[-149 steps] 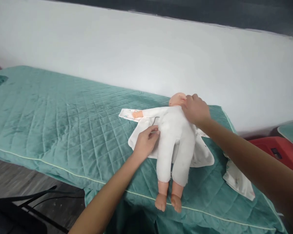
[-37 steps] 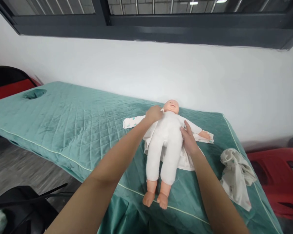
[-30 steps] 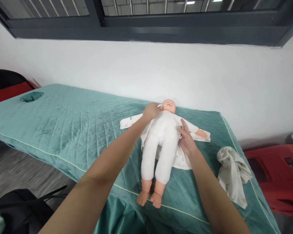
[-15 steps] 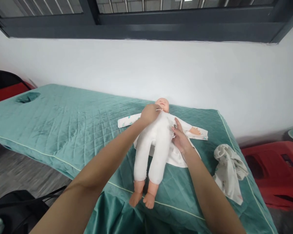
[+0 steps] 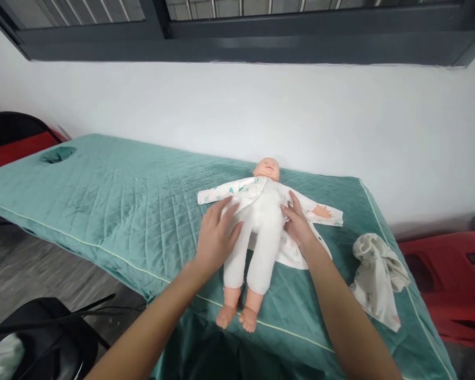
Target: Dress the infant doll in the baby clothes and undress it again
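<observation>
A baby doll with a white cloth body lies on its back, its feet toward me. Under it is a white printed baby shirt, spread open at the front, with both sleeves stretched out sideways. The doll's hand shows at the right sleeve's cuff. My left hand is open over the shirt's left side, fingers apart near the doll's hip. Against the doll's right side rests my right hand, its thumb and fingers apart at the edge of the cloth; some fingertips are hidden.
The doll lies on a green quilted bed with a face hole at its left end. A crumpled printed cloth lies at the right. Beyond are a white wall, a red plastic object and a black chair.
My left hand has let go of a thin tie at the doll's neck and come down to its hip. The shirt's left front now lies partly over the chest. My right hand stays put.
</observation>
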Tool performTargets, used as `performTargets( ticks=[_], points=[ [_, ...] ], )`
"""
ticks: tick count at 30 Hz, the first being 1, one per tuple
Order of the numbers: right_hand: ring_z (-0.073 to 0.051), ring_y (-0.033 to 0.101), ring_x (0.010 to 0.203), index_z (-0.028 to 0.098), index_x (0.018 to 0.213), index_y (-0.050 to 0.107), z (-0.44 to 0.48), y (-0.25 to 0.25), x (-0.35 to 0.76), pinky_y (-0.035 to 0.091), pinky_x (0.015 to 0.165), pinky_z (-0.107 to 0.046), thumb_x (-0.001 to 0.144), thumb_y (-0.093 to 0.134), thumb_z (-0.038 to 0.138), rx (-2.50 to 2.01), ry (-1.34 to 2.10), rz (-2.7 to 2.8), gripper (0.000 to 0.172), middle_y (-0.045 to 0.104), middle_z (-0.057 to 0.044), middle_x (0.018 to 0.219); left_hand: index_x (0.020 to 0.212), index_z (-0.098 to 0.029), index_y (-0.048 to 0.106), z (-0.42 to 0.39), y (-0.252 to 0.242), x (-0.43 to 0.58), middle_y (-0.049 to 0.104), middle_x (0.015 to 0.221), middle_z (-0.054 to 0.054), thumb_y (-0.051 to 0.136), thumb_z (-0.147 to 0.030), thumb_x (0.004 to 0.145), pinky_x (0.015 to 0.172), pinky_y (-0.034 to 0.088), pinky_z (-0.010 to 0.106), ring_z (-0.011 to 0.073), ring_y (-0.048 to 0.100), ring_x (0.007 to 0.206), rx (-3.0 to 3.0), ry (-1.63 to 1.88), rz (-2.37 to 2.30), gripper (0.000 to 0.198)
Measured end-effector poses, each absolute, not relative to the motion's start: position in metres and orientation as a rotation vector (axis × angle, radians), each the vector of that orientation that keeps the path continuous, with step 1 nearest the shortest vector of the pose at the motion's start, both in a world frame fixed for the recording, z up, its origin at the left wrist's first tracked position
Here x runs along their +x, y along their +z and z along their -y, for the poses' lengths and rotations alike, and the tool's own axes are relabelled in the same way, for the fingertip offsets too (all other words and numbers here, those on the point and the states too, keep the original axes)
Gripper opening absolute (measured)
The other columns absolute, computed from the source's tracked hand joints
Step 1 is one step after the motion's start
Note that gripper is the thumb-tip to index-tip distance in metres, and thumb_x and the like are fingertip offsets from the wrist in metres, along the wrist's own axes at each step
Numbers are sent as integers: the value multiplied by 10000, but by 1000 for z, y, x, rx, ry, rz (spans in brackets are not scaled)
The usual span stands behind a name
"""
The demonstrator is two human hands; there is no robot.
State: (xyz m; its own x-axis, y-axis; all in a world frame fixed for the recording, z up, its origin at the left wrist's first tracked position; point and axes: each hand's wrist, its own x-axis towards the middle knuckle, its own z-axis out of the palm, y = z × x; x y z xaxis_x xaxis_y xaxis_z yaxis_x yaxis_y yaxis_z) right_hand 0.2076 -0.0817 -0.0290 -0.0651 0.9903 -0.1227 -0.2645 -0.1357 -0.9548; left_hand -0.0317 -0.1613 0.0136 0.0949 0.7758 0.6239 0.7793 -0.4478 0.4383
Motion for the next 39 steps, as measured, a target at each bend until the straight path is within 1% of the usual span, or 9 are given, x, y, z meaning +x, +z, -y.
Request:
performTargets(
  ticks=[3, 6, 12, 15, 19, 23, 30, 33, 39],
  points=[
    [-241, 483, 1399, 440, 1558, 307, 83, -26, 206, 489, 1068, -392, 705, 804, 455, -1054, 1473, 893, 988, 391, -13, 1611, 1406, -212, 507, 163, -3, -44, 537, 1451, 159, 725, -398, 829, 1083, 453, 508, 328, 510, 1346, -2176, -1651, 2190, 645],
    [-232, 466, 1416, 415, 1553, 330, 85, -23, 204, 453, 1112, -378, 704, 815, 418, -1021, 1483, 857, 978, 438, -2, 1588, 1334, -208, 566, 157, -6, -43, 650, 1283, 104, 732, -441, 812, 969, 509, 416, 269, 615, 1160, -2117, -2067, 2571, 596],
    [-234, 500, 1395, 432, 1536, 354, 85, -28, 205, 469, 1103, -401, 759, 774, 420, -1030, 1467, 901, 883, 488, 17, 1563, 1276, -188, 590, 151, 6, -20, 684, 973, 25, 780, -344, 758, 783, 492, 288, 165, 630, 864, -1697, -2903, 2546, 573],
    [-229, 502, 1397, 439, 1533, 354, 84, -31, 206, 490, 1082, -396, 772, 764, 424, -1057, 1461, 909, 865, 463, 22, 1583, 1324, -219, 584, 160, 0, -15, 673, 919, 7, 725, -314, 823, 729, 468, 278, 140, 593, 767, -1908, -2555, 2447, 528],
    [-223, 525, 1378, 426, 1533, 357, 84, -28, 204, 510, 1053, -374, 769, 764, 406, -1084, 1458, 892, 866, 494, 18, 1564, 1306, -224, 596, 176, -12, -23, 690, 914, 29, 557, -190, 953, 709, 425, 307, 158, 576, 762, -2378, -1582, 1733, 357],
    [-225, 535, 1367, 412, 1530, 369, 86, -25, 201, 530, 1022, -358, 753, 768, 394, -1091, 1444, 878, 874, 502, 21, 1559, 1364, -204, 546, 184, -17, -38, 702, 868, 34, 484, -75, 963, 693, 384, 339, 188, 588, 804, -2444, -1028, 1195, 426],
    [-207, 595, 1279, 450, 1493, 422, 86, -31, 203, 549, 965, -338, 762, 769, 391, -1137, 1417, 861, 811, 577, 41, 1480, 1461, -188, 408, 184, -20, -36, 701, 1028, 71, 514, -185, 988, 788, 481, 361, 213, 608, 927, -2467, -1137, 1402, 485],
    [-207, 612, 1247, 462, 1479, 439, 86, -34, 205, 555, 951, -343, 764, 772, 402, -1137, 1409, 872, 791, 585, 44, 1467, 1384, -187, 508, 182, -12, -25, 640, 1101, 101, 577, -268, 963, 847, 512, 387, 236, 591, 991, -2436, -1113, 1612, 434],
    [-211, 651, 1160, 461, 1504, 397, 86, -35, 205, 567, 918, -370, 765, 767, 426, -1126, 1401, 893, 827, 591, 31, 1460, 1086, -204, 686, 172, 2, -13, 623, 917, 47, 479, -133, 983, 751, 481, 330, 188, 542, 846, -2522, -1011, 1489, 242]
  ],
)
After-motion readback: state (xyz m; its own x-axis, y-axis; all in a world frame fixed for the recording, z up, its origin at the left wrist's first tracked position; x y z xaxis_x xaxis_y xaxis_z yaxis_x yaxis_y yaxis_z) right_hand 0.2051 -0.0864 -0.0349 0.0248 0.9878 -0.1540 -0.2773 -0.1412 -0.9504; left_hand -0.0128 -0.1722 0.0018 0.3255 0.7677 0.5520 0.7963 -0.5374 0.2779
